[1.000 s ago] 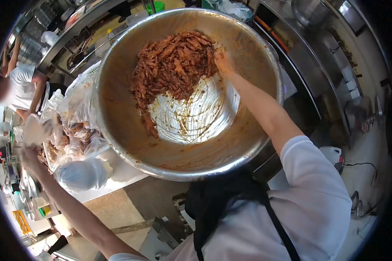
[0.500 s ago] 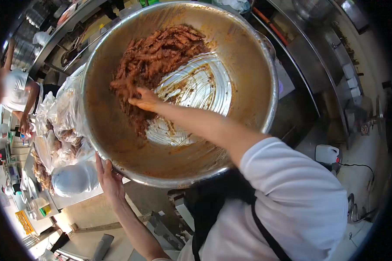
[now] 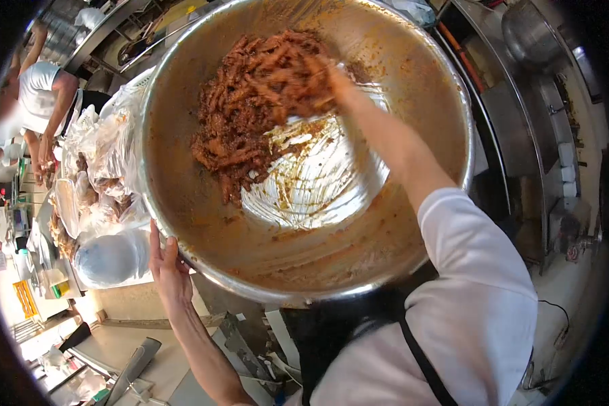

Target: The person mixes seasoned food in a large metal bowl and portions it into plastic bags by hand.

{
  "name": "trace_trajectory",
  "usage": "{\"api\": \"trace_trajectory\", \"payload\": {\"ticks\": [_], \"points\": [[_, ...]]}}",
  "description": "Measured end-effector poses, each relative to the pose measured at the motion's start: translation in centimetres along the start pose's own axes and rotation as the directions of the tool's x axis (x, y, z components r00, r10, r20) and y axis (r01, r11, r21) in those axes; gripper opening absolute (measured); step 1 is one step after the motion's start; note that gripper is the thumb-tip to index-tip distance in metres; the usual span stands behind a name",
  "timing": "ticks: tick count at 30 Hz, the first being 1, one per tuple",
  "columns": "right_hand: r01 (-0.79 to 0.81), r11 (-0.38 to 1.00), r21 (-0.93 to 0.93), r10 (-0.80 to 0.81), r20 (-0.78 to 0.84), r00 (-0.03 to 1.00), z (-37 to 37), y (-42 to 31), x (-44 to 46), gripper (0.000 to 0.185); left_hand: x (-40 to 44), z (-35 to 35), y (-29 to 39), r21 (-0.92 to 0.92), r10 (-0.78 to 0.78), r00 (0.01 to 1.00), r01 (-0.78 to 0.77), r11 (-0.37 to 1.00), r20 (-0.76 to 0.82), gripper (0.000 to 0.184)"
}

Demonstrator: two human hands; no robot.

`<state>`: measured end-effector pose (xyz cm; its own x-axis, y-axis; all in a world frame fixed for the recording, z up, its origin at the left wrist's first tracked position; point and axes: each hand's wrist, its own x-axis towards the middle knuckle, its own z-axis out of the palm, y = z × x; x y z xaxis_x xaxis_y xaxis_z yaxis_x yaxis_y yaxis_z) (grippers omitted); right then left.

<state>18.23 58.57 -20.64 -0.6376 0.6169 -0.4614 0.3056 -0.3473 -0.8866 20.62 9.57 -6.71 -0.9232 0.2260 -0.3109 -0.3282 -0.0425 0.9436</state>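
Note:
A large round metal bowl (image 3: 304, 271) fills the middle of the view, its inside smeared with brown sauce. Dark reddish-brown strips of food (image 3: 250, 101) are heaped in its upper left part. My right hand (image 3: 338, 84) is at the right side of the heap; motion blurs it, and its fingers cannot be made out. At the bowl's lower left rim, my left hand (image 3: 169, 267) rests against the outside, fingers pointing up along the edge and thumb apart from them.
Left of the bowl are clear plastic bags of food (image 3: 105, 162) and a round bagged bundle (image 3: 111, 260) on a table. A co-worker in a white shirt (image 3: 40, 98) stands at the far left. Steel counters (image 3: 514, 128) and a metal bowl (image 3: 531, 37) are at the right.
My left hand has come from the far left to the bowl's rim. My right hand swept to the heap's lower left, then back to its right side. The heap has shifted.

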Motion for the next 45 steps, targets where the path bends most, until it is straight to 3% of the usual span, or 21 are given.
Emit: {"api": "trace_trajectory", "payload": {"ticks": [3,5,6,7,10,12,13,14,16,17,20,22,26,30,31,32,37,40,42,44,45], "points": [[0.224,0.915,-0.334,-0.23,0.024,0.973,7.5,5.3,-5.4,0.051,0.2,0.7,0.5,0.005,-0.006,1.0,0.006,1.0,-0.031,0.057],[0.375,0.887,-0.268,-0.373,0.062,0.926,12.9,10.4,-8.2,0.05,0.9,0.6,0.9,0.0,-0.023,1.0,0.023,1.0,0.02,0.056],[0.559,0.782,-0.277,-0.518,0.212,0.829,14.1,12.0,-9.4,0.056,1.9,0.2,1.1,-0.006,-0.024,0.999,0.024,1.0,0.039,0.055],[0.387,0.716,-0.581,-0.179,0.383,0.906,14.2,10.6,-10.8,0.062,3.2,-0.8,0.9,0.004,-0.01,0.994,0.009,1.0,0.11,0.054],[0.618,0.663,-0.421,-0.303,0.605,0.737,9.1,7.6,-13.6,0.049,6.8,-2.7,1.3,0.029,-0.03,0.979,0.025,0.999,0.203,0.054],[0.594,0.572,-0.566,-0.429,0.411,0.805,2.7,6.5,-10.7,0.041,8.2,-2.6,1.3,-0.04,0.005,0.974,0.004,0.999,0.228,0.053],[0.616,0.421,-0.665,-0.626,0.279,0.728,-1.4,7.7,-6.4,0.034,9.3,-3.2,1.2,-0.047,0.007,0.972,0.004,0.999,0.237,0.053],[0.52,0.111,-0.847,-0.763,0.263,0.591,-5.5,5.0,-7.4,0.022,10.1,-3.4,1.1,-0.055,0.01,0.972,0.003,0.998,0.236,0.052],[0.427,0.251,-0.869,-0.728,0.121,0.675,-12.0,3.9,-3.0,0.032,9.9,-2.8,1.8,-0.031,-0.011,0.976,0.018,0.999,0.219,0.051],[0.435,-0.027,-0.9,-0.862,0.241,0.445,-13.7,5.3,-2.3,0.04,10.0,-2.9,1.9,-0.017,-0.032,0.975,0.037,0.999,0.22,0.051],[0.567,-0.027,-0.823,-0.757,0.388,0.527,-11.5,7.8,-3.0,0.049,11.1,-2.3,1.6,-0.006,0.013,0.972,-0.012,1.0,0.234,0.05],[0.482,0.135,-0.866,-0.708,0.255,0.658,-9.3,10.9,-4.9,0.049,10.3,-2.3,2.1,0.058,0.016,0.98,-0.029,0.998,0.2,0.051],[0.584,0.054,-0.81,-0.589,0.447,0.674,-3.3,14.6,-15.0,0.058,10.5,-3.1,2.0,-0.002,-0.041,0.967,0.043,0.999,0.252,0.05],[0.686,0.085,-0.722,-0.227,0.657,0.719,5.6,15.3,-22.4,0.069,11.8,-4.4,0.5,0.028,-0.004,0.961,-0.003,1.0,0.276,0.048],[0.727,0.036,-0.686,-0.4,0.656,0.64,7.2,16.9,-20.3,0.07,11.2,-4.3,1.0,0.064,-0.012,0.97,-0.004,0.998,0.245,0.048],[0.701,-0.263,-0.663,-0.506,0.713,0.485,8.4,17.5,-17.0,0.065,9.8,-3.7,1.6,0.1,-0.021,0.977,0.0,0.995,0.211,0.048],[0.561,-0.089,-0.823,-0.003,0.563,0.826,11.5,15.1,-11.4,0.011,5.3,-6.0,-1.0,0.069,0.159,0.982,-0.166,0.984,0.101,0.048],[0.859,-0.319,-0.4,-0.247,0.91,0.332,6.4,14.7,-14.1,0.023,-0.4,-7.1,-3.0,0.045,0.093,0.995,-0.092,0.995,-0.02,0.047],[0.771,0.062,-0.633,-0.657,0.556,0.509,3.0,15.4,-10.0,0.032,-4.2,-9.4,-4.7,0.01,0.044,0.995,-0.043,0.999,-0.084,0.046],[0.519,-0.176,-0.836,-0.623,0.503,0.599,2.6,12.6,-8.7,0.053,-7.4,-13.2,-10.1,-0.078,-0.032,0.988,0.021,0.997,-0.149,0.043],[0.555,-0.19,-0.81,-0.62,0.538,0.572,3.3,12.5,-7.5,0.054,-9.1,-14.4,-12.8,-0.126,-0.077,0.978,0.054,0.991,-0.191,0.042]]}}
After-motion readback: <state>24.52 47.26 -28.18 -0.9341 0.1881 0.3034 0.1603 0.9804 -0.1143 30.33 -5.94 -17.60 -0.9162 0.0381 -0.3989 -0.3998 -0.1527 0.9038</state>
